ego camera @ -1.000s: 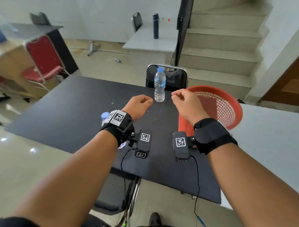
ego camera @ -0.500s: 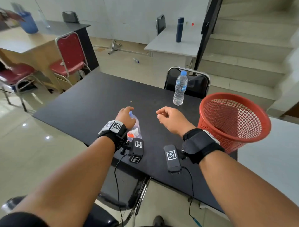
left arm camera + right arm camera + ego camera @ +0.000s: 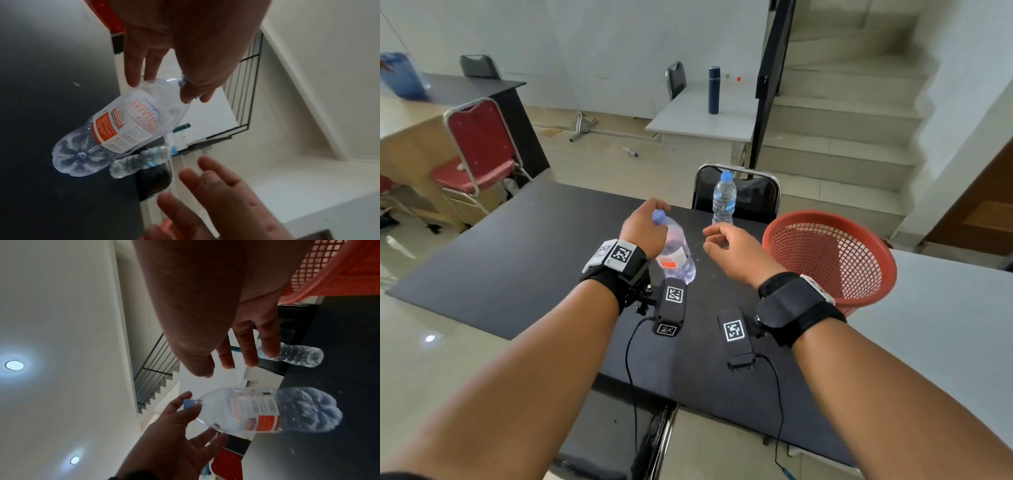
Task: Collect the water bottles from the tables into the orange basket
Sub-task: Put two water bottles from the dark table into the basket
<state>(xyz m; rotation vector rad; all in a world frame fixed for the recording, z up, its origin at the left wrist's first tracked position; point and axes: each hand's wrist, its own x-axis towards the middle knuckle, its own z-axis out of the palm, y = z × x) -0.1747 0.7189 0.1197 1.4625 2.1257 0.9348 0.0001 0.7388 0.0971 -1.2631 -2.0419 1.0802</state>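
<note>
My left hand (image 3: 658, 219) pinches the neck of a clear water bottle (image 3: 675, 255) with an orange and white label and holds it tilted above the black table (image 3: 524, 253). The left wrist view shows the same bottle (image 3: 123, 128) hanging base-down from thumb and fingers. A second water bottle (image 3: 724, 198) with a blue cap stands upright at the table's far edge. My right hand (image 3: 717, 236) hovers empty with relaxed fingers between the held bottle and the orange basket (image 3: 828, 215), which stands at the table's right end.
A black chair (image 3: 756, 197) stands behind the far edge, just past the standing bottle. A white table (image 3: 948, 329) adjoins on the right. Farther back are a white table with a dark blue flask (image 3: 714, 89), a red chair (image 3: 479, 144) at the left, and stairs.
My left hand came down onto the near bottle, gripped its neck and has lifted it off the table, tilted. My right hand stayed empty beside the basket.
</note>
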